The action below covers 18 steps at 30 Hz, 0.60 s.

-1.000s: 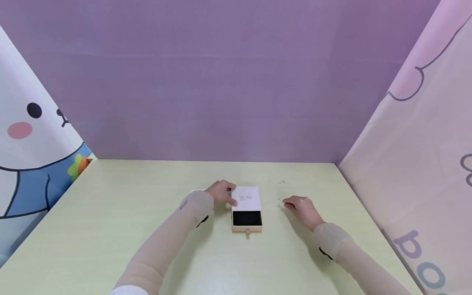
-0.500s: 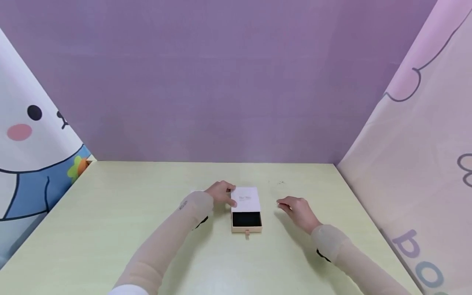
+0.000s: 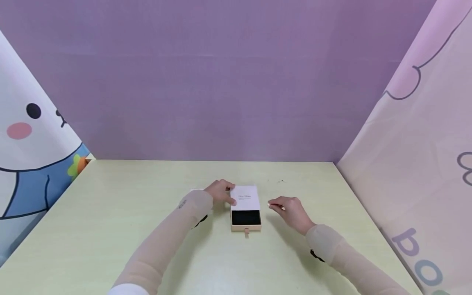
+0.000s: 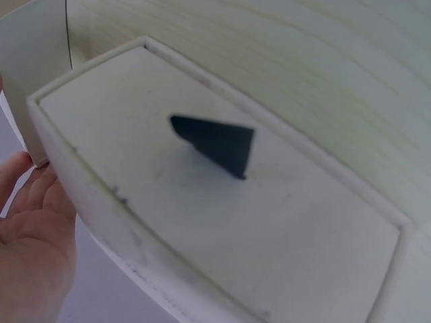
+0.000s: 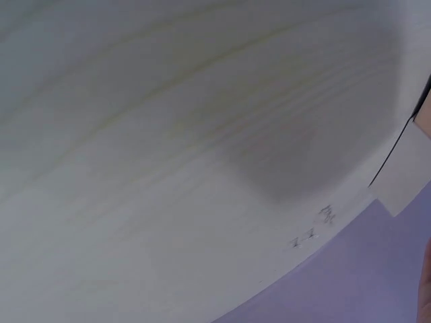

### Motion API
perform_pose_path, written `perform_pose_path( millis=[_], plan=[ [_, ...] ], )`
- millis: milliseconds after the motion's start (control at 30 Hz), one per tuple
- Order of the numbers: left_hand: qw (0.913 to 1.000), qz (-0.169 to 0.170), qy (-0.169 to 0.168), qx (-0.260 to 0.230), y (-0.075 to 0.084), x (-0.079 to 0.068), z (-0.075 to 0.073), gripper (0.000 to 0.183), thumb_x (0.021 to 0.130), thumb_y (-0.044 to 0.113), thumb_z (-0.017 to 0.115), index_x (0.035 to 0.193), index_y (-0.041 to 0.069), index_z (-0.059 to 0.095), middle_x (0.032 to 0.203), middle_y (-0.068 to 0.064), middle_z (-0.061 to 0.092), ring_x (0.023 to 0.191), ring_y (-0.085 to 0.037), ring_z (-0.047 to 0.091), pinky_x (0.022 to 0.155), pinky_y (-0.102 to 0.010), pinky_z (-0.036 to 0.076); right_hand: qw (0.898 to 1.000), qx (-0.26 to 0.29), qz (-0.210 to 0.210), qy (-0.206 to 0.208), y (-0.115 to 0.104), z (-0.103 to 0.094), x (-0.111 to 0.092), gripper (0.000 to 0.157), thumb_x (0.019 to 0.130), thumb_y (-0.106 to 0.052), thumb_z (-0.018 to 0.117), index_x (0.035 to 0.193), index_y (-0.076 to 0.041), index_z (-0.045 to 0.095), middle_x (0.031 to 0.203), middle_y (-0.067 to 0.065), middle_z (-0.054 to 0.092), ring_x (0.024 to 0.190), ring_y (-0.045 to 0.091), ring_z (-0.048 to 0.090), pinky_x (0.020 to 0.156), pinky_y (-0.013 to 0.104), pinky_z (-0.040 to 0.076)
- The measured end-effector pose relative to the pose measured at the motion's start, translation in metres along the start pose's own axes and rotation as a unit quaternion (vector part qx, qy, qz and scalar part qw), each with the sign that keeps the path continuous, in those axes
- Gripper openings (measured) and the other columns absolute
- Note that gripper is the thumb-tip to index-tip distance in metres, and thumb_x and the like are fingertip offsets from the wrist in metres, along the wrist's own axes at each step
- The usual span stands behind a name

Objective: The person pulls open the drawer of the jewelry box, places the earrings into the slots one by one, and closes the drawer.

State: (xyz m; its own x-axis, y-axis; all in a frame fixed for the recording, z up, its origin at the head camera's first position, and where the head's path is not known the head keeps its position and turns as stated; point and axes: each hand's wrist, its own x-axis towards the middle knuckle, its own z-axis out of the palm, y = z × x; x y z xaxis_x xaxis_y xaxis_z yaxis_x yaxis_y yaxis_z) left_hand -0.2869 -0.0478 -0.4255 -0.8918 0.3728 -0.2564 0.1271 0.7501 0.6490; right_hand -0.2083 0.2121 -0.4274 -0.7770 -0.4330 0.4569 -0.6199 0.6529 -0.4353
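Observation:
A white drawer box (image 3: 245,196) with small printed lettering lies on the table, its drawer (image 3: 246,227) pulled partway out toward me. Black lining shows inside the drawer. My left hand (image 3: 222,191) grips the left side of the box's white sleeve, thumb and forefinger apart along that edge. To the right of the box, my right hand (image 3: 292,211) pinches a tiny shiny silvery piece (image 3: 269,204) between thumb and fingertips; its exact kind is too small to tell. In the right wrist view only a sliver of the right hand (image 5: 425,289) shows.
Farther back on the table, right of the box, lie tiny thin pieces (image 3: 281,181), also seen as small marks (image 5: 326,214) in the right wrist view. Under my left wrist sits a white shallow tray (image 4: 303,229) with a black tab (image 4: 219,145). A purple backdrop (image 3: 221,82) stands behind.
My right hand has lifted the small shiny piece from the table and moved it left toward the box. The left hand and the box have stayed in place.

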Motion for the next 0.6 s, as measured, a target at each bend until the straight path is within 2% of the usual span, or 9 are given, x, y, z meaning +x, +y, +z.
perform_pose_path(
  millis=[200, 467, 600],
  plan=[
    [1.0, 0.003, 0.004, 0.002, 0.0, 0.001, -0.001, 0.074, 0.071, 0.028, 0.078, 0.135, 0.008, 0.045, 0.137, -0.01, 0.047, 0.128, -0.026, 0.042, 0.108, -0.039, 0.033, 0.999, 0.026, 0.008, -0.024, -0.011, 0.003, 0.003, 0.017, 0.08, -0.007, 0.068, 0.095, 0.0, 0.071, 0.087, 0.005, 0.072, 0.074, 0.013, 0.068, 0.062, 0.016, 0.053],
    [1.0, 0.001, 0.002, 0.004, -0.001, 0.003, 0.001, 0.075, 0.071, 0.029, 0.078, 0.135, 0.008, 0.045, 0.138, -0.009, 0.046, 0.128, -0.025, 0.042, 0.108, -0.039, 0.033, 0.999, 0.038, -0.005, -0.037, -0.018, 0.009, 0.004, 0.015, 0.079, -0.006, 0.069, 0.093, -0.002, 0.072, 0.085, 0.006, 0.072, 0.073, 0.013, 0.068, 0.063, 0.015, 0.053],
    [1.0, 0.0, 0.002, 0.001, 0.0, 0.003, 0.002, 0.076, 0.071, 0.028, 0.078, 0.136, 0.009, 0.044, 0.139, -0.009, 0.046, 0.128, -0.025, 0.042, 0.108, -0.039, 0.032, 0.998, 0.044, 0.004, -0.049, -0.022, 0.01, 0.004, 0.014, 0.079, -0.005, 0.068, 0.092, -0.002, 0.072, 0.084, 0.005, 0.072, 0.072, 0.011, 0.068, 0.063, 0.014, 0.053]
  ],
)
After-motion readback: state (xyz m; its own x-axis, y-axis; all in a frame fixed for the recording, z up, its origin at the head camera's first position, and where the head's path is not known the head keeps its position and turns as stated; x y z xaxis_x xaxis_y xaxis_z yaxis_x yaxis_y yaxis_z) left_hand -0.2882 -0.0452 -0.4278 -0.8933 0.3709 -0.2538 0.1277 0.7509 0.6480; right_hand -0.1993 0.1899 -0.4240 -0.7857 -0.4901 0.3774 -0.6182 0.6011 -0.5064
